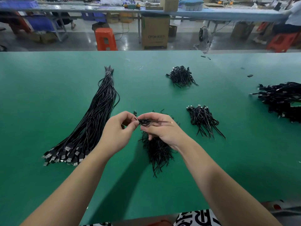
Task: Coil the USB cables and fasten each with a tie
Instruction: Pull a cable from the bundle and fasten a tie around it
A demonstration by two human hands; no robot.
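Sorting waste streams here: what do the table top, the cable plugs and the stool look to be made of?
Table top: matte green mat, probably rubber or vinyl; soft, dull sheen.
Plugs on the long cable bundle: bright silvery shells, likely metal, in black moulded plastic.
Stool: glossy orange, apparently moulded plastic.

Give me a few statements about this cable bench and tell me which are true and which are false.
1. Both hands hold the same small coiled cable. True: the left hand and the right hand pinch it above the table.
2. The long bundle of uncoiled cables lies to the person's right. False: it lies on the left, plugs toward the person.
3. The table is green. True.
4. The loose ties sit in a box. False: they lie in a heap on the table, below the hands.
5. An orange stool stands beyond the table. True.
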